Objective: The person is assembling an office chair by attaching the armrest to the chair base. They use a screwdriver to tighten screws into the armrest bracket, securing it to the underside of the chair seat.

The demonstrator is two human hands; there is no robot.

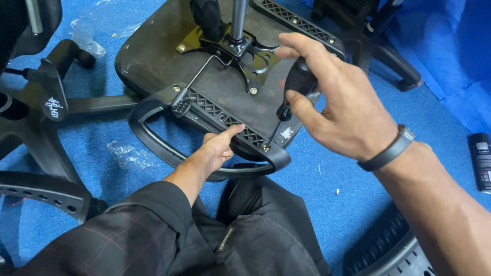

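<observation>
Our right hand [337, 110] clamps the screwdriver [294, 89], tip slanting down-left to the armrest screw [265, 147]; our left hand [220, 145], index finger out, braces the armrest [204, 105] beside it.

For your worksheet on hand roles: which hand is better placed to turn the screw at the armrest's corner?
Right hand: it grips the screwdriver, tip at the armrest corner screw. Left hand only steadies the armrest.

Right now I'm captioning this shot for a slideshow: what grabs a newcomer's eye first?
The right hand, wearing a black wristband, grips a black-handled screwdriver at centre, its tip at a screw on the black plastic armrest. The left hand steadies that armrest on the upturned dark office chair seat, over blue carpet.
</observation>
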